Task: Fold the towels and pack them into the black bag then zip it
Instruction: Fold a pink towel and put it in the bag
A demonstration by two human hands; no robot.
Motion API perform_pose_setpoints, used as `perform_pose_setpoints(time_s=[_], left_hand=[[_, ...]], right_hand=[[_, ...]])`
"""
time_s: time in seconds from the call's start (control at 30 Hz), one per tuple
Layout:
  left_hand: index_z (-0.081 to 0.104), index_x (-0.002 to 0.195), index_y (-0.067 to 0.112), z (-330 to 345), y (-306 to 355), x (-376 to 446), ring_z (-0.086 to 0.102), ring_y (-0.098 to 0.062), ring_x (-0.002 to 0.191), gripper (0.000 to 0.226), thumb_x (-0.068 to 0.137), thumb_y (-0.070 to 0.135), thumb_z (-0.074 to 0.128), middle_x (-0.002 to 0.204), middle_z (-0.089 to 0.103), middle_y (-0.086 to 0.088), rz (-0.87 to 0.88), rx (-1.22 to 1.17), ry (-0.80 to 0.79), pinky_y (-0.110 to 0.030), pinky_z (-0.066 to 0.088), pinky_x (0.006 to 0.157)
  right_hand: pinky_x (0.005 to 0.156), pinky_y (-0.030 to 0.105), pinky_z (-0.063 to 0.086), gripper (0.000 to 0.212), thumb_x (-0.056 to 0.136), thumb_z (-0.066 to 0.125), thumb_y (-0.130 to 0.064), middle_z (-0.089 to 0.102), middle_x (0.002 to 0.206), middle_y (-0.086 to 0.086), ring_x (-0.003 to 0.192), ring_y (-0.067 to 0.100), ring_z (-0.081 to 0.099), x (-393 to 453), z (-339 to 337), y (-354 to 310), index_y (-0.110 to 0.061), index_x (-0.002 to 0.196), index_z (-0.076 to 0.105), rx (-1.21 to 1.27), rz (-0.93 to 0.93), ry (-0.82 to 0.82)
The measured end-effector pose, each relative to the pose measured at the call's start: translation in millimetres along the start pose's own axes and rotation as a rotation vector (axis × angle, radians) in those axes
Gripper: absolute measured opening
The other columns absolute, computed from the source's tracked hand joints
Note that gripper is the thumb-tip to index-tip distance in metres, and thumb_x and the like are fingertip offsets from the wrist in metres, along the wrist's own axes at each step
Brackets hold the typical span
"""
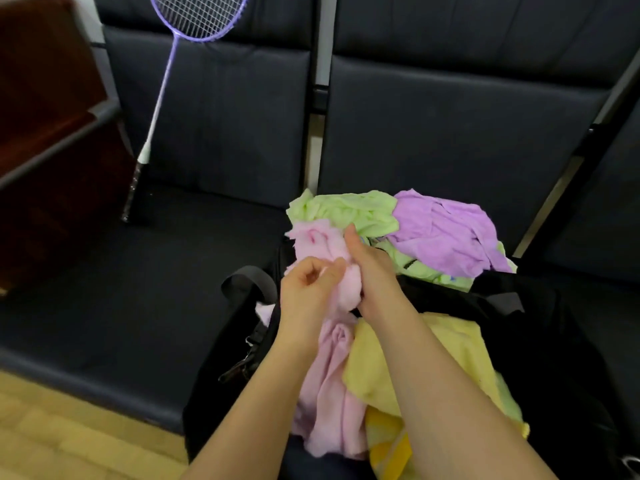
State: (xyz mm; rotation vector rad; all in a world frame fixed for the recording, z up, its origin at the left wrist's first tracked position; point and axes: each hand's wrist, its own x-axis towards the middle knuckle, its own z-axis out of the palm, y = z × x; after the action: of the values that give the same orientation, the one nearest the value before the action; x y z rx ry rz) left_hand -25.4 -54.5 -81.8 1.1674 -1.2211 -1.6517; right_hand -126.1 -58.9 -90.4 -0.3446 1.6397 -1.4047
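Both hands point(341, 271) gripping pink towel point(332, 368) over black bag point(540, 327).

A: Left hand point(308, 285)?
B: Forearm enters from 6 o'clock, bare, running toward 12. Fingers curled, thumb and fingertips pinching pink cloth.
A: Right hand point(367, 268)?
B: Forearm enters from 5 o'clock, angled toward 11. Back of hand toward camera, thumb pointing to 12, fingers wrapped round the same cloth.
A: Spacing?
B: Hands just beside each other, right at 2 o'clock of left.
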Motion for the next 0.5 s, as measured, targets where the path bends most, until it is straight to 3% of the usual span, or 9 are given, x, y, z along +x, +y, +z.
perform_pose_setpoints(time_s=[0.1, 0.2, 0.23, 0.3, 0.4, 0.5], left_hand=[[0.058, 0.100, 0.006, -21.2, -0.8, -16.3, 0.061, -0.016, 0.087, 0.041, 0.077, 0.036, 0.075, 0.099, 0.064, -0.006, -0.092, 0.059, 0.184, -0.032, 0.051, 0.080], [0.048, 0.123, 0.013, -38.4, 10.9, -42.2, 0.064, -0.021, 0.101, 0.093, 0.050, 0.063, 0.075, 0.118, 0.061, -0.004, -0.189, 0.022, 0.189, -0.043, 0.054, 0.090], [0.051, 0.123, 0.014, -41.5, 13.1, -49.7, 0.066, -0.021, 0.099, 0.094, 0.048, 0.066, 0.072, 0.115, 0.064, -0.005, -0.202, 0.015, 0.154, -0.045, 0.054, 0.090], [0.062, 0.113, 0.015, -44.5, 17.3, -69.6, 0.070, -0.022, 0.090, 0.075, 0.059, 0.065, 0.072, 0.100, 0.071, -0.006, -0.207, 0.075, 0.082, -0.045, 0.056, 0.087], [0.064, 0.105, 0.011, -48.1, 19.9, -97.0, 0.068, -0.027, 0.088, 0.061, 0.062, 0.053, 0.077, 0.094, 0.070, -0.010, -0.261, 0.108, 0.094, -0.045, 0.056, 0.084], [0.061, 0.108, 0.003, -55.8, 22.6, -120.5, 0.067, -0.022, 0.081, 0.045, 0.079, 0.035, 0.073, 0.088, 0.067, -0.010, -0.201, 0.084, 0.099, -0.033, 0.055, 0.070]], right_hand=[[0.061, 0.026, 0.048, 0.044, 0.093, 0.055, -0.049, 0.064, 0.070, 0.004, 0.067, 0.017, 0.063, -47.1, 9.3, 0.1, -0.009, 0.075, 0.063, -0.109, -0.051, -0.007], [0.064, 0.027, 0.049, 0.043, 0.095, 0.052, -0.050, 0.065, 0.072, 0.002, 0.068, 0.016, 0.063, -92.4, 14.1, 13.1, -0.013, 0.076, 0.063, -0.078, -0.022, -0.076], [0.062, 0.026, 0.049, 0.044, 0.095, 0.049, -0.051, 0.065, 0.072, 0.002, 0.067, 0.015, 0.063, -101.8, 16.7, 18.2, -0.013, 0.079, 0.063, -0.076, -0.005, -0.078], [0.053, 0.021, 0.041, 0.047, 0.097, 0.042, -0.053, 0.060, 0.070, 0.000, 0.062, 0.010, 0.057, -120.5, 20.7, 21.6, -0.013, 0.079, 0.058, -0.133, 0.058, -0.031], [0.043, 0.014, 0.034, 0.045, 0.100, 0.039, -0.050, 0.054, 0.069, 0.000, 0.058, 0.006, 0.050, -149.3, 17.0, 26.9, -0.013, 0.078, 0.053, -0.193, 0.042, 0.072], [0.057, 0.021, 0.047, 0.044, 0.097, 0.047, -0.049, 0.065, 0.075, 0.005, 0.069, 0.014, 0.062, -185.7, 7.9, 31.3, -0.014, 0.076, 0.062, -0.207, -0.089, 0.067]])
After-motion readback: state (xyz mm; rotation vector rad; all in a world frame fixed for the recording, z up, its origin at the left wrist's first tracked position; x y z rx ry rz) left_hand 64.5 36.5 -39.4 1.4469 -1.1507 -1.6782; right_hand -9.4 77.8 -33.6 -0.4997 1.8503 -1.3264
